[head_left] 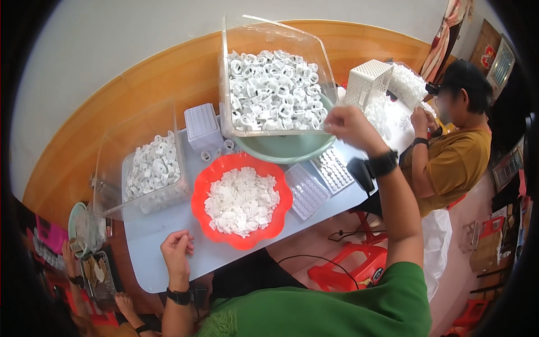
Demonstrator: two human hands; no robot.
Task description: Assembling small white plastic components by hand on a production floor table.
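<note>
My left hand (177,248) is closed over the near edge of the table, just left of a red scalloped bowl (199,209). Its fingers curl in and hide whatever they may hold. The bowl holds a heap of small flat white pieces (241,199). My right hand (351,126) is raised by the lower right corner of a large clear bin (281,133), fingertips pinched together. What is between them, if anything, is too small to make out. White ring-shaped plastic parts (275,90) fill that bin, which rests tilted over a pale green basin (281,149).
Another clear bin (106,191) with white parts stands at the left. A stack of white grid trays (203,126) stands behind the bowl. Right of it lie an unfilled grid tray (306,194) and a filled one (334,171). A co-worker (457,151) sits at the right.
</note>
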